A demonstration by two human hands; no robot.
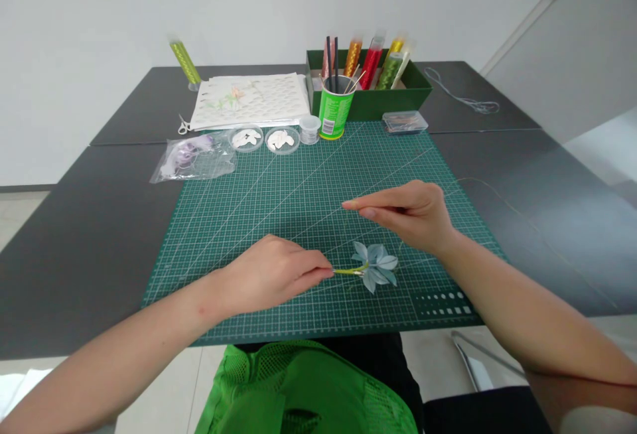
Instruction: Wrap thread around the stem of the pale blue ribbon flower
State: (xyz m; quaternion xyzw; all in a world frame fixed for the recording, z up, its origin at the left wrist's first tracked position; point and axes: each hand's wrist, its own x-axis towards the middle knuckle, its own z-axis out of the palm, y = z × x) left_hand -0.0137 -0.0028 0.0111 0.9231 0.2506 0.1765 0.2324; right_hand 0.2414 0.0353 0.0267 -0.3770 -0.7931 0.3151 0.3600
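Note:
My left hand [279,271] is closed in a pinch around the yellow-green stem of an artificial flower [374,263]. Its pale blue-grey petals point to the right, just above the cutting mat. Up and to the right of the bloom, my right hand [405,214] pinches a fine thread between thumb and forefinger. Only faint traces of this thread show near the fingertips and the flower. A thin thread [532,221] also trails over the dark tabletop to the right. Beneath both hands lies the green gridded cutting mat [239,208].
At the back stand a green box [368,105] of thread spools and a green cup [334,112] with sticks. Two dishes [283,141] of white pieces, a lidded jar [309,130], a plastic bag [194,157], small scissors [184,125], paper sheets [279,99] and a clear case [405,121] lie around.

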